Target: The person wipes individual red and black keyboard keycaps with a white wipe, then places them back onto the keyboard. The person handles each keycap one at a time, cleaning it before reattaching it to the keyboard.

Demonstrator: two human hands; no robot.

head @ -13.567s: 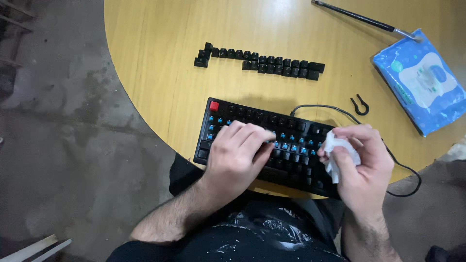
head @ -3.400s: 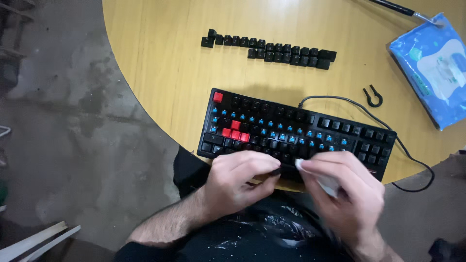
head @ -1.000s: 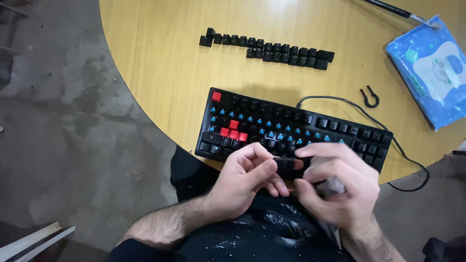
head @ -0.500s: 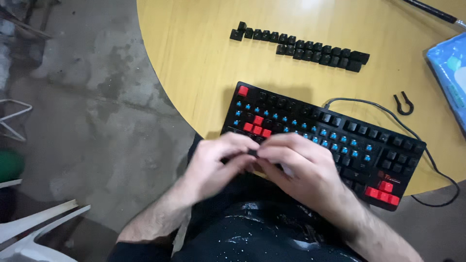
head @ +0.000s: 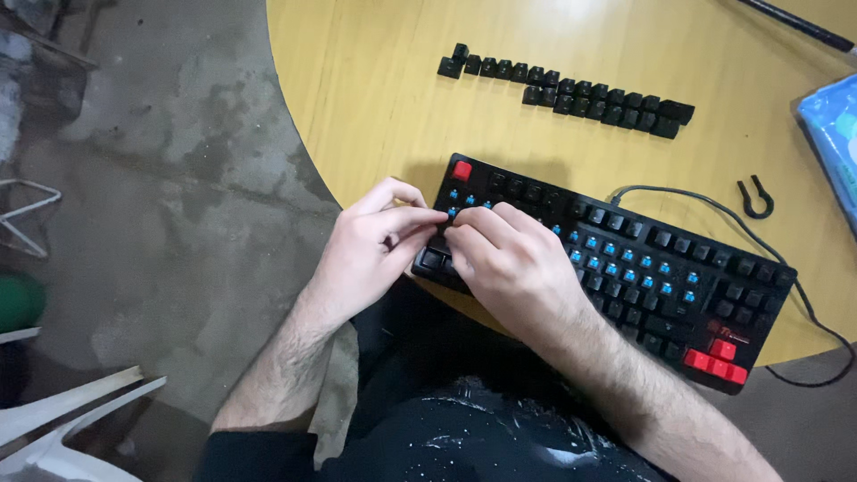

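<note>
Change: half a second ago both hands were lower, by the red keys in the middle of the keyboard; now they are at its left end, near the top corner.
Left hand: the left hand [head: 370, 250] has its fingers bent, tips pinched close together at the keyboard's left edge. I cannot tell if they hold anything.
Right hand: the right hand [head: 513, 268] lies over the keyboard's left part, fingers curled down, tips meeting the left hand's tips. What is under them is hidden.
Keyboard: the black keyboard [head: 643, 259] lies slanted at the near edge of the table [head: 375, 98]. Many keys are off, with blue bits showing.
Around: a row of black keycaps [head: 571, 89] lies farther back. A small black key puller [head: 757, 198] sits near the cable [head: 705, 210]. A blue packet [head: 835, 134] is at the right.
</note>
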